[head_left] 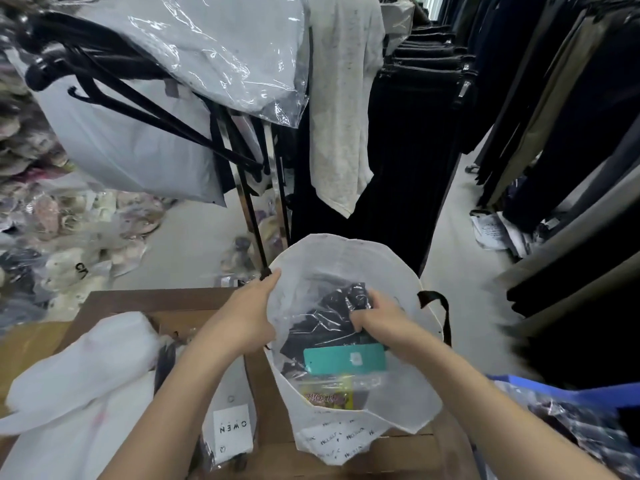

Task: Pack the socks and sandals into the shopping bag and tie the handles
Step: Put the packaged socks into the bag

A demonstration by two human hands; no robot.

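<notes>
A white shopping bag (346, 261) with a black handle (441, 313) stands open on the wooden table (166, 299). My left hand (242, 317) grips the bag's left rim and holds it open. My right hand (377, 320) is inside the bag, shut on a clear plastic packet of dark items (325, 320) with a teal card label (344, 360). Whether the packet holds socks or sandals I cannot tell. Under it lies another packet with a yellow and pink label (327, 393).
Another white bag (79, 375) lies on the table at left, beside a packet with a white label (231, 433). A rack with hangers and plastic-covered clothes (194, 81) stands ahead, dark trousers (571, 133) hang at right, and bagged goods pile at left.
</notes>
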